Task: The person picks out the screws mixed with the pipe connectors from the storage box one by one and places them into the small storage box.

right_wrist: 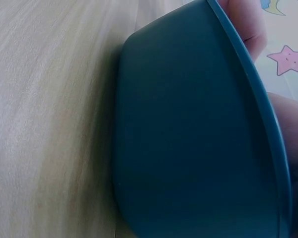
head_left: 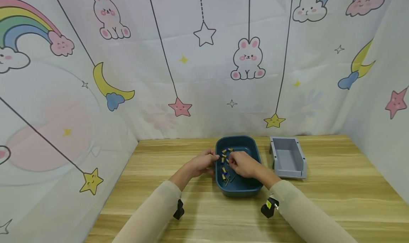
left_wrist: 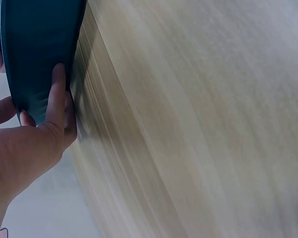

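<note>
A dark blue plastic bin (head_left: 238, 193) stands on the wooden table. Inside, along its left half, lie several small brass-coloured pieces with blue parts (head_left: 223, 170) and a few thin metal pins (head_left: 232, 179). My left hand (head_left: 202, 162) grips the bin's left wall, thumb at the rim; in the left wrist view its fingers (left_wrist: 55, 101) lie along the outer wall. My right hand (head_left: 243, 164) reaches into the bin over the right rim, fingers bent down among the small pieces. Its fingertips are hidden, and I cannot tell whether they pinch one.
Right of the bin sits a grey open-front tray (head_left: 289, 159) with raised side walls. A printed cloth (head_left: 204, 79) hangs behind the table (head_left: 335, 186) and along both sides. A small black device (head_left: 270, 207) is strapped at the right wrist, another (head_left: 179, 210) at the left.
</note>
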The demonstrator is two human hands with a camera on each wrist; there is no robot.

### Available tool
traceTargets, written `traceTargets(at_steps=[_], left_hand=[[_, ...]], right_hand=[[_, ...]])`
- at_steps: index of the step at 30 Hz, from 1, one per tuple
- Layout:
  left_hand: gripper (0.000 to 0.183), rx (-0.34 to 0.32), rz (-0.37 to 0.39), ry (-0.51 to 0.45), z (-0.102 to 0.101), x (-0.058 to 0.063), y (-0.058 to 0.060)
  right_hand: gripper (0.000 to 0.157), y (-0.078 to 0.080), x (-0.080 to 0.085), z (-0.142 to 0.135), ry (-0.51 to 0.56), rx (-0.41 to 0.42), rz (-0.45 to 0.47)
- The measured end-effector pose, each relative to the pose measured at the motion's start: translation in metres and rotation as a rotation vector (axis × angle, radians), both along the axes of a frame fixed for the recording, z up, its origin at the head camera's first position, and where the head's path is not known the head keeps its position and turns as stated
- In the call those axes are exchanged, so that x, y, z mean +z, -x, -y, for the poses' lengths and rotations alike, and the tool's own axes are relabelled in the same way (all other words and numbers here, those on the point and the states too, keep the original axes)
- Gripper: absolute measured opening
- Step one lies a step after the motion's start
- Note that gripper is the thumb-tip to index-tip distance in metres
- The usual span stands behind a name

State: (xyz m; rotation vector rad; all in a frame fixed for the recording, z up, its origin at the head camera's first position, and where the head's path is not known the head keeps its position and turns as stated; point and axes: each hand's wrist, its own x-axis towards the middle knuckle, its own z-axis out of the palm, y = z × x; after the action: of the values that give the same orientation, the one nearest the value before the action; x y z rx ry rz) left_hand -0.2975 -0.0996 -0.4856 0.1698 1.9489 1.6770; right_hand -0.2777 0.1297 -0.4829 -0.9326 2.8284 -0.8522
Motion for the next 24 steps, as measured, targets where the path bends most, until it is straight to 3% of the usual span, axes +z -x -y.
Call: traceTargets(at_steps=[14,24], left_hand=[[0.014,-0.003,-0.009,0.012,-0.002,0.000,0.001],[0.014,-0.003,-0.015,0.006,-0.001,-0.001,0.000]], right_hand=[[0.005,-0.005,0.013,-0.007,0.052,-0.029,0.052],[0.010,-0.007,0.014,-0.014,0.041,-0.012,0.031]])
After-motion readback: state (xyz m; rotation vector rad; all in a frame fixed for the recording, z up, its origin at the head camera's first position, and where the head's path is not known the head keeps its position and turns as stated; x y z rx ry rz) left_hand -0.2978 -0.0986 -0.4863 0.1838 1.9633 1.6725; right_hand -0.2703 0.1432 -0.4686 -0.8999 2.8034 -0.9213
